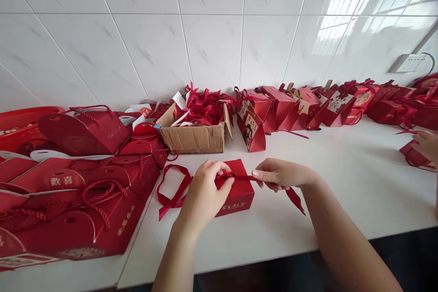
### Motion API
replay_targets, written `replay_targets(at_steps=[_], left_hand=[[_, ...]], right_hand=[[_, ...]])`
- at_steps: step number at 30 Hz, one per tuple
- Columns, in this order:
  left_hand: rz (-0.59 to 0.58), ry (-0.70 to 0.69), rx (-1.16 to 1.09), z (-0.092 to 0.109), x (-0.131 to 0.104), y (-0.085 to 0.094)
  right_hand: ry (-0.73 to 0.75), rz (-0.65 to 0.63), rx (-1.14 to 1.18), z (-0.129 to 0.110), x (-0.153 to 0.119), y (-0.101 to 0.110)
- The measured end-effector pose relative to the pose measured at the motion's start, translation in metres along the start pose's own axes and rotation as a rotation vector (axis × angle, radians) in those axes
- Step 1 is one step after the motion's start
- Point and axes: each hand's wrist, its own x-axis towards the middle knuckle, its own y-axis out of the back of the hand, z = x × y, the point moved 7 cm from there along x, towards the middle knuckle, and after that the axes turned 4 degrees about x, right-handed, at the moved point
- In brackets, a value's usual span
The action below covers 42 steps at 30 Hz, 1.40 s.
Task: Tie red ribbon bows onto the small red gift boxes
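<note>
A red gift box (236, 205) with gold lettering on its front sits on the white table before me. A dark red ribbon (244, 177) crosses its top, where it is gathered near the middle. My left hand (208, 187) rests over the left of the box, thumb and fingers pinching the ribbon at the gathered spot. To the right of the box, my right hand (278, 174) is closed on the ribbon, drawn taut between both hands. One ribbon end hangs below my right hand; a loose loop lies left of the box. My left hand covers the box's left side.
Red boxes with rope handles (78, 219) are piled at left. A cardboard box (191, 139) full of red ribbons stands against the tiled wall. Several red gift boxes (253, 132) line the back right. Another person's hand (426, 146) holds a red box (410, 153) at the right edge.
</note>
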Motion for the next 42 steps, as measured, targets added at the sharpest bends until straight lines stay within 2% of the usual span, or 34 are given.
replay_targets(at_steps=[3, 6, 10, 16, 20, 23, 30, 36, 42], left_hand=[[0.048, 0.003, 0.024, 0.003, -0.003, -0.002], [0.090, 0.015, 0.049, 0.004, -0.006, -0.005], [0.146, 0.016, 0.069, 0.006, -0.011, -0.007], [0.169, 0.019, 0.002, 0.009, -0.010, -0.004], [0.276, -0.014, -0.077, 0.011, -0.006, 0.007], [0.347, -0.046, -0.151, 0.011, -0.004, 0.012], [0.374, -0.034, -0.162, 0.005, -0.003, 0.012], [0.432, -0.109, -0.173, 0.015, -0.008, 0.017], [0.450, -0.185, -0.139, 0.024, -0.011, 0.018]], right_hand=[[0.035, 0.049, 0.086, 0.000, 0.002, 0.007], [0.172, 0.096, 0.314, -0.006, 0.002, 0.014], [0.332, -0.024, 0.555, -0.015, 0.001, 0.005], [0.332, -0.172, 0.658, -0.020, -0.001, -0.017], [0.287, -0.263, 0.683, -0.023, -0.003, -0.028], [0.260, -0.282, 0.685, -0.024, -0.004, -0.033], [0.316, -0.119, 0.614, -0.025, 0.001, -0.021], [0.436, 0.250, 0.345, -0.031, -0.006, -0.004], [0.502, 0.358, 0.120, -0.036, 0.001, -0.011]])
